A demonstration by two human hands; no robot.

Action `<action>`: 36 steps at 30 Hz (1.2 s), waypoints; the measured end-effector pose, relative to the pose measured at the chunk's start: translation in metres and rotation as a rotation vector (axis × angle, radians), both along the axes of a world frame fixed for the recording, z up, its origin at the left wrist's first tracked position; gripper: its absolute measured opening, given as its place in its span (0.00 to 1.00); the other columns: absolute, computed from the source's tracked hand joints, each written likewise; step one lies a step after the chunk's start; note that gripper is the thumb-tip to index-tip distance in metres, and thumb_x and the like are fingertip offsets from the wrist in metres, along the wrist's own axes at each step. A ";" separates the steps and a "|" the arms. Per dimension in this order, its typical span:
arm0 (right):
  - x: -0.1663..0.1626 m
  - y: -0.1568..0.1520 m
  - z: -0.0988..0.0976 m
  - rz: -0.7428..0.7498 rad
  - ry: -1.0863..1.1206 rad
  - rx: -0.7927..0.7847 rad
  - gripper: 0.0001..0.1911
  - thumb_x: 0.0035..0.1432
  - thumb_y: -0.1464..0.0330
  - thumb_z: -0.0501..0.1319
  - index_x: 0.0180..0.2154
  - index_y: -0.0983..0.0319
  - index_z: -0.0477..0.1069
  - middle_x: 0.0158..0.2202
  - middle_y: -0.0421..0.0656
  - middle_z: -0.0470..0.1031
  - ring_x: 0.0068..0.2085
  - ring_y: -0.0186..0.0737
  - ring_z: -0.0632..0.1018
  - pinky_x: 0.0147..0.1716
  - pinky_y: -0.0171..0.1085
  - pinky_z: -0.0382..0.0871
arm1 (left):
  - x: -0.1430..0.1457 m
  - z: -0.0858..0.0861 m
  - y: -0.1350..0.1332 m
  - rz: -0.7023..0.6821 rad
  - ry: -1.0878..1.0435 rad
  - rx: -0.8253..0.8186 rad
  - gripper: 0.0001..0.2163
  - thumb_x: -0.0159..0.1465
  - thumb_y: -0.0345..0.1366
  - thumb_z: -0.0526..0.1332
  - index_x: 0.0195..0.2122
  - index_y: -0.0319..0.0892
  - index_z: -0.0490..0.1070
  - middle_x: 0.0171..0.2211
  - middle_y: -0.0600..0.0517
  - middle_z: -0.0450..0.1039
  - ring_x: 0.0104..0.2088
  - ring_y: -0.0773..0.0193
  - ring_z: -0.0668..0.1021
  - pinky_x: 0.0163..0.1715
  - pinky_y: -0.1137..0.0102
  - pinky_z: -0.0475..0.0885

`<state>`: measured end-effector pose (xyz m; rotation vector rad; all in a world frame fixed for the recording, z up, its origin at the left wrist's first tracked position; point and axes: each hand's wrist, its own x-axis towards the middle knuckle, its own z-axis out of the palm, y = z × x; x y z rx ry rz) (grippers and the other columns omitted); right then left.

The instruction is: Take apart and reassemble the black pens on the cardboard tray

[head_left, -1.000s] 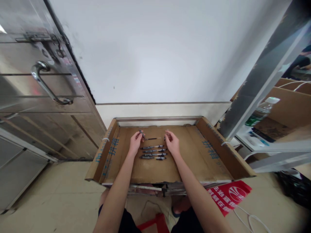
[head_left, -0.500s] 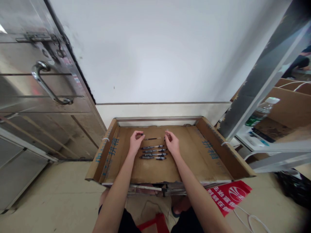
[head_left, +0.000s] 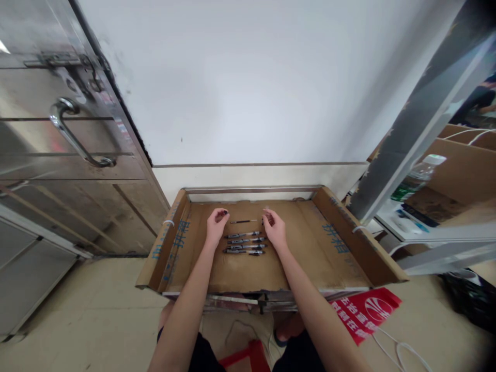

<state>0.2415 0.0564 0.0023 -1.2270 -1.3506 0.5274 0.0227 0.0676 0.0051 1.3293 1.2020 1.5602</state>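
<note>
Both my hands rest on a cardboard-lined tray in front of me. My left hand is curled, its fingers closed on a small dark pen part that I can barely make out. My right hand is also curled at the right end of a thin pen refill lying between the two hands; what its fingers hold is hidden. Just below the refill, several black and clear pens lie in a neat row, side by side, between my wrists.
A metal door with a curved handle stands at the left. A white wall rises behind the tray. At the right are a grey metal post, a shelf with a water bottle, and a red printed sheet on the floor.
My left hand has drawn its small dark part in from beside the refill and curled more tightly. The right hand and the pens have stayed in place.
</note>
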 end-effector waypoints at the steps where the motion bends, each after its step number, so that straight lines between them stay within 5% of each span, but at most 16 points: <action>1: 0.000 0.000 0.000 0.000 0.001 0.001 0.16 0.56 0.62 0.56 0.43 0.63 0.71 0.31 0.45 0.74 0.29 0.39 0.72 0.30 0.38 0.69 | 0.000 0.000 0.000 0.002 -0.003 -0.002 0.09 0.56 0.39 0.63 0.36 0.42 0.71 0.38 0.49 0.73 0.39 0.63 0.74 0.35 0.70 0.70; 7: 0.001 -0.001 0.001 -0.021 -0.037 0.020 0.16 0.56 0.62 0.56 0.44 0.63 0.72 0.34 0.46 0.74 0.30 0.39 0.73 0.32 0.38 0.69 | 0.003 0.002 0.000 0.001 -0.071 -0.062 0.13 0.56 0.42 0.62 0.40 0.41 0.72 0.35 0.49 0.73 0.32 0.65 0.74 0.25 0.75 0.66; 11: 0.002 -0.001 0.000 -0.080 -0.155 0.072 0.16 0.57 0.62 0.55 0.43 0.63 0.73 0.32 0.45 0.73 0.32 0.40 0.71 0.34 0.39 0.67 | 0.002 -0.001 0.001 0.041 -0.035 -0.069 0.14 0.56 0.42 0.62 0.41 0.41 0.72 0.35 0.49 0.73 0.33 0.65 0.74 0.30 0.72 0.68; 18: 0.007 0.003 -0.003 -0.151 -0.365 0.026 0.16 0.58 0.61 0.54 0.39 0.62 0.75 0.27 0.45 0.72 0.31 0.42 0.69 0.35 0.40 0.64 | -0.004 -0.001 -0.004 0.273 0.432 0.025 0.10 0.58 0.38 0.60 0.39 0.41 0.74 0.33 0.47 0.74 0.34 0.59 0.74 0.41 0.63 0.66; 24: 0.005 0.004 -0.009 -0.241 -0.435 -0.100 0.13 0.56 0.61 0.56 0.33 0.61 0.74 0.27 0.44 0.74 0.33 0.43 0.69 0.37 0.40 0.59 | -0.002 0.001 -0.013 0.313 0.836 -0.021 0.06 0.58 0.35 0.59 0.36 0.44 0.73 0.31 0.47 0.74 0.37 0.54 0.72 0.41 0.61 0.62; 28: 0.002 0.002 -0.009 -0.315 -0.544 -0.167 0.14 0.57 0.60 0.56 0.27 0.61 0.73 0.30 0.46 0.75 0.36 0.45 0.69 0.38 0.41 0.55 | -0.001 0.003 -0.014 0.302 0.918 -0.070 0.04 0.57 0.34 0.59 0.33 0.44 0.72 0.31 0.47 0.72 0.37 0.53 0.71 0.40 0.62 0.61; 36: 0.002 0.002 -0.008 -0.323 -0.592 -0.170 0.10 0.55 0.63 0.57 0.32 0.60 0.74 0.30 0.45 0.73 0.36 0.44 0.67 0.36 0.39 0.52 | -0.001 0.004 -0.015 0.283 0.886 -0.070 0.05 0.56 0.36 0.61 0.34 0.45 0.72 0.30 0.48 0.72 0.36 0.54 0.70 0.40 0.63 0.60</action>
